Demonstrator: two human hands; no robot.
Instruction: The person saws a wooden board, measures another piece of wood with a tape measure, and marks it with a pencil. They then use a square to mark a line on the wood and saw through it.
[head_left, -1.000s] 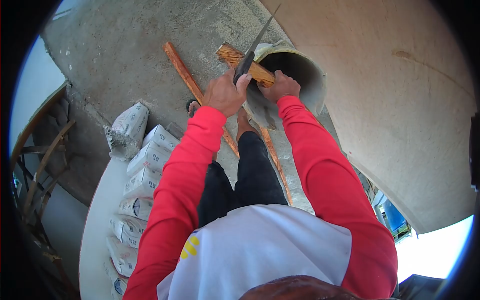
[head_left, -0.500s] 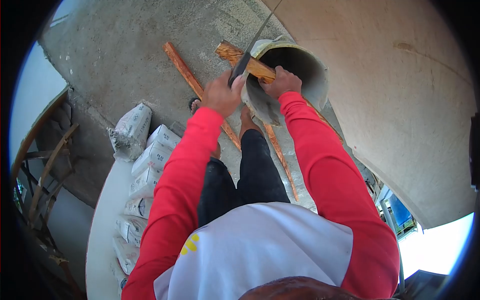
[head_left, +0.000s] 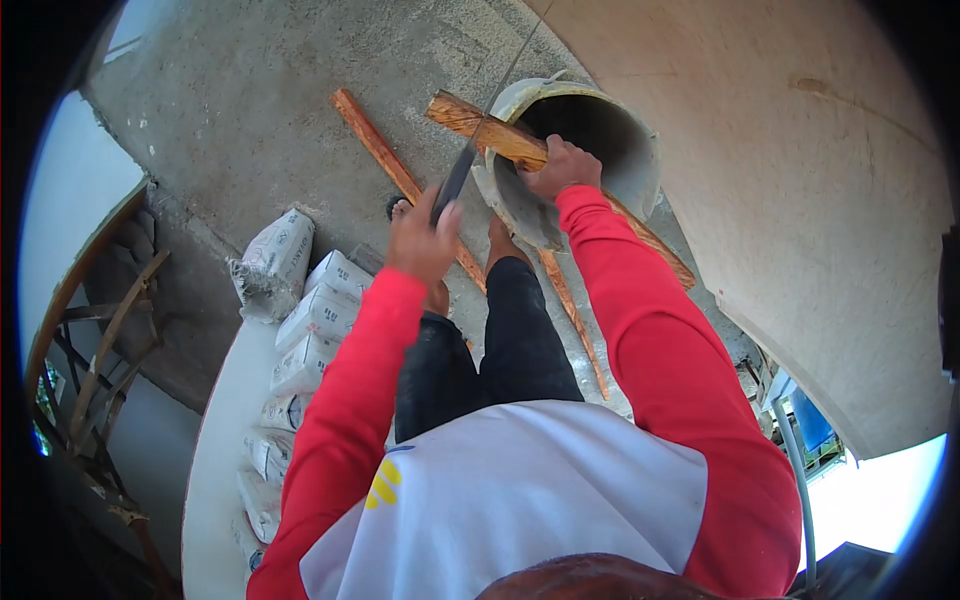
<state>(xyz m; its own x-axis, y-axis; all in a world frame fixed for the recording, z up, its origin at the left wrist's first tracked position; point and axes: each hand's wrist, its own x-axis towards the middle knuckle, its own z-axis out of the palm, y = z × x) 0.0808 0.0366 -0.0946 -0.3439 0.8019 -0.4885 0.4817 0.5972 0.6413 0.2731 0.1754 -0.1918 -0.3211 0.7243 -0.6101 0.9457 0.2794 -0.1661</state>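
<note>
My left hand (head_left: pixel 425 235) is closed around the dark handle of a handsaw (head_left: pixel 455 187). Its long thin blade, seen nearly edge-on, crosses a brown wood piece (head_left: pixel 515 147) and points up and away. That wood lies over the rim of a pale bucket (head_left: pixel 632 125), one end sticking out to the left. My right hand (head_left: pixel 563 168) grips the wood above the bucket's mouth, right of the blade. More wood (head_left: pixel 655 245) shows beyond my right forearm, roughly in line with it.
On the concrete floor lie a long wood strip (head_left: pixel 375 140) and another strip (head_left: pixel 572 320) by my legs. Several white sacks (head_left: pixel 320 310) line the left. A large board (head_left: pixel 780 180) rises at right. Wooden framing (head_left: pixel 95 370) stands far left.
My left hand has drawn the handsaw back toward my body and slightly left, its blade still across the wood. My right hand keeps its hold in nearly the same place.
</note>
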